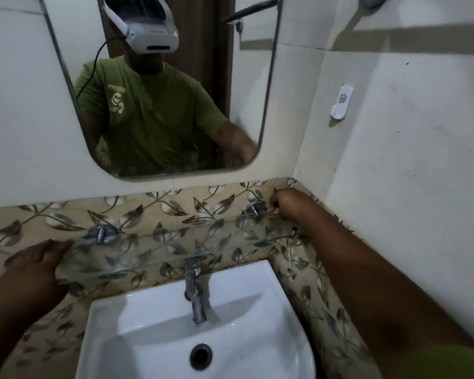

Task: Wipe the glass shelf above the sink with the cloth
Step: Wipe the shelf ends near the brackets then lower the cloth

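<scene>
Glass shelf (175, 242) above a white sink (153, 324). Left hand (36, 266), fingers spread, touches its left end; right hand (288, 205) curls at the right end, contents unclear

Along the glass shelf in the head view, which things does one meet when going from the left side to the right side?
left hand → left chrome bracket → tap, standing below the shelf → right chrome bracket → right hand
</scene>
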`<state>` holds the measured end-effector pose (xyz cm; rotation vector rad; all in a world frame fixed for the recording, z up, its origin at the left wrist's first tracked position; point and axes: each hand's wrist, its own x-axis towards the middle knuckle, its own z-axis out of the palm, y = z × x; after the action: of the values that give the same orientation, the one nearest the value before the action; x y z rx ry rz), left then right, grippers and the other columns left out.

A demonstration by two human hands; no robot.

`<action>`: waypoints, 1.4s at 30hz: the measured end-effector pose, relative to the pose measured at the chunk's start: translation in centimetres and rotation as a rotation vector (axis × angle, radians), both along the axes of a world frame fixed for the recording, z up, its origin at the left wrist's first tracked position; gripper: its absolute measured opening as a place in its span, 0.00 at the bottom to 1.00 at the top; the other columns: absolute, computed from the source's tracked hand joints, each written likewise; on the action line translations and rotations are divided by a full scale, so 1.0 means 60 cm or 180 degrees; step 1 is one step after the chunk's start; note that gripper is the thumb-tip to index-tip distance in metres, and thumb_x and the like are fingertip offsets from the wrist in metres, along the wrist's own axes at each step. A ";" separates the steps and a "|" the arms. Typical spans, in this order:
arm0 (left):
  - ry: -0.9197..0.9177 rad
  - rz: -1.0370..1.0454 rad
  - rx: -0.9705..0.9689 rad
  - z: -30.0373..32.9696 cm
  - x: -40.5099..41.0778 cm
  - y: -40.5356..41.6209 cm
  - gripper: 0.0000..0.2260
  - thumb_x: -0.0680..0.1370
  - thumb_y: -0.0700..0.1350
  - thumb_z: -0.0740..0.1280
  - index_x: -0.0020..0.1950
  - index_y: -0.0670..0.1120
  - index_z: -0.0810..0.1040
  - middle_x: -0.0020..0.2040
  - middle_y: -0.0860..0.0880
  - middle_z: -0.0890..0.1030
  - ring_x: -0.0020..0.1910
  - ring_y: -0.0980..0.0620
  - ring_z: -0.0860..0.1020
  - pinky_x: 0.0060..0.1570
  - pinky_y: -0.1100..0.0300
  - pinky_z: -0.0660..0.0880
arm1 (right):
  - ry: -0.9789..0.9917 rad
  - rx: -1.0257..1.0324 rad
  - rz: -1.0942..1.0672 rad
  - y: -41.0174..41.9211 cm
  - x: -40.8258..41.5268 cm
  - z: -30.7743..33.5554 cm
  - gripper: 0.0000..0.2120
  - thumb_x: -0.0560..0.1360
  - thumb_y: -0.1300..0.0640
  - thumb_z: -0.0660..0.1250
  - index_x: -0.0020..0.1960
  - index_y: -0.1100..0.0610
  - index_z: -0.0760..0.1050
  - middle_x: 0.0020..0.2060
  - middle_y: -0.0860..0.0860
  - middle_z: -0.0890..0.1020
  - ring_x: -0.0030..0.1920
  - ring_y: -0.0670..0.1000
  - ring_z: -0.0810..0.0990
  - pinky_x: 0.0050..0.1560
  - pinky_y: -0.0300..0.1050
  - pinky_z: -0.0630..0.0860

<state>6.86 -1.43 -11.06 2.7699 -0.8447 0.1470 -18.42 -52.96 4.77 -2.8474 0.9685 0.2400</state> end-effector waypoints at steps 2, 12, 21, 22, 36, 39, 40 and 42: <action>-0.0091 0.0100 0.0074 0.019 -0.021 -0.010 0.38 0.66 0.62 0.71 0.74 0.48 0.72 0.67 0.38 0.77 0.65 0.35 0.75 0.67 0.40 0.70 | 0.0235 -0.0279 0.0030 -0.001 0.004 0.005 0.21 0.74 0.62 0.73 0.66 0.56 0.80 0.65 0.58 0.80 0.60 0.58 0.81 0.62 0.45 0.75; -0.0366 0.0144 0.0094 0.047 -0.065 -0.019 0.41 0.62 0.52 0.76 0.74 0.47 0.70 0.65 0.34 0.76 0.65 0.31 0.74 0.64 0.36 0.70 | 0.1585 -0.0805 -0.0030 0.025 -0.001 0.025 0.22 0.79 0.60 0.70 0.71 0.65 0.73 0.66 0.60 0.80 0.48 0.57 0.80 0.44 0.51 0.80; -0.0441 0.0022 0.0074 0.047 -0.066 -0.018 0.43 0.58 0.48 0.80 0.72 0.44 0.73 0.62 0.35 0.78 0.61 0.31 0.75 0.61 0.37 0.71 | 0.2263 -0.1204 0.0202 0.073 0.005 0.094 0.21 0.77 0.52 0.72 0.68 0.57 0.79 0.63 0.54 0.80 0.55 0.55 0.80 0.56 0.48 0.77; -0.0478 -0.0018 0.0085 0.046 -0.061 -0.018 0.42 0.60 0.50 0.79 0.73 0.45 0.72 0.63 0.36 0.78 0.62 0.32 0.75 0.61 0.37 0.71 | 0.2182 -0.1082 0.0211 0.070 0.009 0.106 0.17 0.78 0.53 0.72 0.64 0.57 0.81 0.55 0.53 0.82 0.51 0.55 0.81 0.53 0.48 0.79; -0.0705 0.0004 -0.0165 0.051 -0.076 -0.025 0.40 0.61 0.49 0.78 0.72 0.46 0.72 0.64 0.36 0.77 0.64 0.31 0.74 0.64 0.37 0.70 | 0.0208 -0.0405 0.0382 0.027 -0.021 0.018 0.12 0.77 0.67 0.64 0.57 0.59 0.80 0.56 0.60 0.81 0.50 0.57 0.77 0.47 0.45 0.71; -0.0644 0.0024 -0.0116 0.048 -0.074 -0.023 0.42 0.61 0.47 0.80 0.73 0.46 0.71 0.65 0.35 0.76 0.66 0.31 0.73 0.64 0.37 0.69 | 0.0456 -0.0500 0.0238 0.040 -0.026 0.018 0.07 0.80 0.63 0.63 0.56 0.56 0.76 0.54 0.59 0.79 0.49 0.57 0.76 0.47 0.45 0.70; -0.0595 0.0007 -0.0063 0.048 -0.072 -0.022 0.42 0.62 0.47 0.80 0.74 0.46 0.70 0.66 0.35 0.76 0.67 0.31 0.72 0.65 0.36 0.68 | 0.0564 -0.0533 0.0201 0.044 -0.026 0.016 0.09 0.80 0.61 0.63 0.59 0.58 0.77 0.55 0.60 0.80 0.49 0.58 0.78 0.47 0.46 0.73; -0.0387 0.0109 -0.0045 0.053 -0.077 -0.026 0.39 0.66 0.47 0.78 0.76 0.47 0.69 0.70 0.36 0.74 0.69 0.31 0.71 0.67 0.36 0.67 | 0.0809 -0.0477 0.0032 0.046 -0.028 0.014 0.10 0.80 0.61 0.66 0.59 0.65 0.78 0.51 0.61 0.83 0.44 0.59 0.83 0.44 0.50 0.80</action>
<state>2.25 -2.97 -7.86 2.7865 -0.8218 0.3293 -20.09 -50.18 5.60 -3.0111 1.0579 0.5655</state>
